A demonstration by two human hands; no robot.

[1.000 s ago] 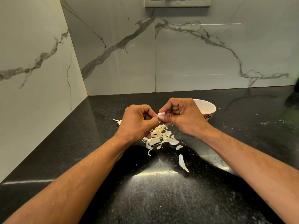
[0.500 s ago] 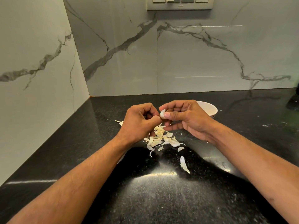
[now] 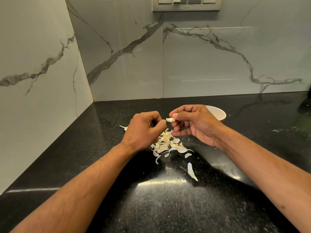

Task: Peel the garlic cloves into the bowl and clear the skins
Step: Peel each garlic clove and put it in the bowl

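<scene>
Garlic clove (image 3: 170,119): pale, smooth, curved; pinched by right hand (image 3: 196,123) above papery skins (image 3: 168,143) heaped on glossy black speckled counter (image 3: 168,207). Left hand (image 3: 143,130): fingers curled, thumb and fingertip touching clove's tip. Round white bowl (image 3: 217,113) behind right hand.

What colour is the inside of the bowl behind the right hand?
The bowl is white inside, seen in the head view, its only view.

One clove (image 3: 170,119), one bowl (image 3: 217,112), two hands.

Grey-veined marble walls (image 3: 202,64) meet a black speckled countertop (image 3: 168,207) below a switch panel (image 3: 186,4).
</scene>
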